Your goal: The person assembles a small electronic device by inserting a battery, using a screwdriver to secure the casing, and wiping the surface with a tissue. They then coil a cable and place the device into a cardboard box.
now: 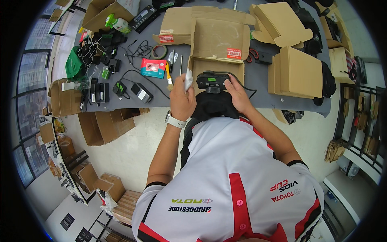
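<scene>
Two hands of mine are near the centre of the frame: my left hand (182,101) is nearly closed, pinching a crumpled white wipe (188,80), and my right hand (238,93) grips a black camera (202,83). An open cardboard box (219,40) on the grey counter (260,77) is partly hidden behind the camera. A brush (168,76) and wipes packet (153,67) lie left of it, scissors (253,55) right. My right thumb touches the camera's right end; my left hand is just beside its left.

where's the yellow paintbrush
In the head view, the yellow-handled paintbrush lies left of centre on the grey table, just right of the wipes packet and near the left hand.
</scene>
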`<state>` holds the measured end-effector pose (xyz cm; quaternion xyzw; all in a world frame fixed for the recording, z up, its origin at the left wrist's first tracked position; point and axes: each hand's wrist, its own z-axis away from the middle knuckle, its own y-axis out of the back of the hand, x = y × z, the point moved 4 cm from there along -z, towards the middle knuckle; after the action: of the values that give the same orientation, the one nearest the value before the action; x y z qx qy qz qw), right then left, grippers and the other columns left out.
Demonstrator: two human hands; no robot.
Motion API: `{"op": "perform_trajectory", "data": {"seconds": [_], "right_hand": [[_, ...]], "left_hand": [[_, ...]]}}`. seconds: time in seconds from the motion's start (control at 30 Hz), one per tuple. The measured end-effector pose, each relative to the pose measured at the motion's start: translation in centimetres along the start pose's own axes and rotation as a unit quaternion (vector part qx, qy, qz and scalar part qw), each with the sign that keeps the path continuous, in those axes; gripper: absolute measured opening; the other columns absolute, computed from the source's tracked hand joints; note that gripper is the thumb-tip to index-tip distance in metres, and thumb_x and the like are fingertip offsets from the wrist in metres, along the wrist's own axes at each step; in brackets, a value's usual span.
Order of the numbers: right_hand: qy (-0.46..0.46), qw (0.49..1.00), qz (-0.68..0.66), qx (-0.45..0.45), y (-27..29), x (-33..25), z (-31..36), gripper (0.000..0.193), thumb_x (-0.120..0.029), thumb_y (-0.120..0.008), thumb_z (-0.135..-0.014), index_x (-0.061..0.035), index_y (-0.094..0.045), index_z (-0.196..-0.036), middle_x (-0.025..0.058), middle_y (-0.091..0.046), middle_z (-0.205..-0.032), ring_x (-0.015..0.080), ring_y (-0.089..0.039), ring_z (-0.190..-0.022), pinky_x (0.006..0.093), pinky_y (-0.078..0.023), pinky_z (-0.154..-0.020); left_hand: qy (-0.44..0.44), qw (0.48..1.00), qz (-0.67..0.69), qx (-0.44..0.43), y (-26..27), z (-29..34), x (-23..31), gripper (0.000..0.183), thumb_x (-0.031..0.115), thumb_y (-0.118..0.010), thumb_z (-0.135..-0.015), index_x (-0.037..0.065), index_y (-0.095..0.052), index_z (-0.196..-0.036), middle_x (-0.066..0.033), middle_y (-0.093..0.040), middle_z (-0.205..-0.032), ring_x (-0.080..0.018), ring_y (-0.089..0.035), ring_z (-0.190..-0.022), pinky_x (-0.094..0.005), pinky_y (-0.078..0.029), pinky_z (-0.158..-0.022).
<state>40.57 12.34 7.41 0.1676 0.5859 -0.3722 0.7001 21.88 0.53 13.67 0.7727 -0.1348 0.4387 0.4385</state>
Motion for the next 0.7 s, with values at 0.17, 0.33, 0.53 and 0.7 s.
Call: {"op": "perform_trajectory", "data": {"seconds": [0.17,0.33,0.53,0.7], "right_hand": [[0.015,0.999,0.028,-0.008,0.0,0.0,-0.2,0.055,-0.039,-0.049,-0.115,0.0017,-0.046,-0.152,0.0079,-0.061,-0.137,0.0146,-0.055,-0.125,0.029,-0.042,-0.11],[0.027,0.995,0.085,-0.036,-1.1,-1.1,0.2,0.05,-0.034,-0.05,-0.114,0.002,-0.049,-0.149,0.0081,-0.063,-0.135,0.0139,-0.057,-0.122,0.029,-0.044,-0.108],[0.076,0.985,0.148,-0.046,-1.4,-1.5,0.5,0.045,-0.031,-0.053,-0.113,0.0009,-0.052,-0.145,0.0081,-0.062,-0.132,0.0156,-0.062,-0.115,0.0306,-0.049,-0.101],[0.062,0.985,0.154,-0.055,-1.6,-1.6,0.6,0.043,-0.03,-0.054,-0.113,0.0017,-0.055,-0.141,0.0067,-0.059,-0.128,0.0162,-0.064,-0.109,0.0303,-0.053,-0.094]], "left_hand": [[-0.057,0.997,-0.059,-0.006,-0.3,0.1,0.3,0.034,-0.006,-0.067,-0.085,-0.002,-0.064,-0.119,-0.0192,-0.066,-0.116,-0.041,-0.066,-0.102,-0.0439,-0.054,-0.088],[-0.165,0.98,-0.103,0.034,-1.4,0.8,1.2,0.043,-0.01,-0.07,-0.078,0.001,-0.067,-0.12,-0.0159,-0.069,-0.114,-0.0378,-0.067,-0.104,-0.0438,-0.055,-0.088],[-0.246,0.966,-0.079,0.02,-1.5,0.7,1.8,0.041,-0.011,-0.071,-0.074,-0.001,-0.07,-0.114,-0.0159,-0.07,-0.112,-0.0382,-0.067,-0.103,-0.0444,-0.055,-0.09],[-0.16,0.984,0.067,0.031,-2.9,0.6,2.8,0.03,-0.009,-0.07,-0.085,-0.001,-0.07,-0.113,-0.0133,-0.072,-0.104,-0.0303,-0.069,-0.097,-0.0383,-0.055,-0.088]]}}
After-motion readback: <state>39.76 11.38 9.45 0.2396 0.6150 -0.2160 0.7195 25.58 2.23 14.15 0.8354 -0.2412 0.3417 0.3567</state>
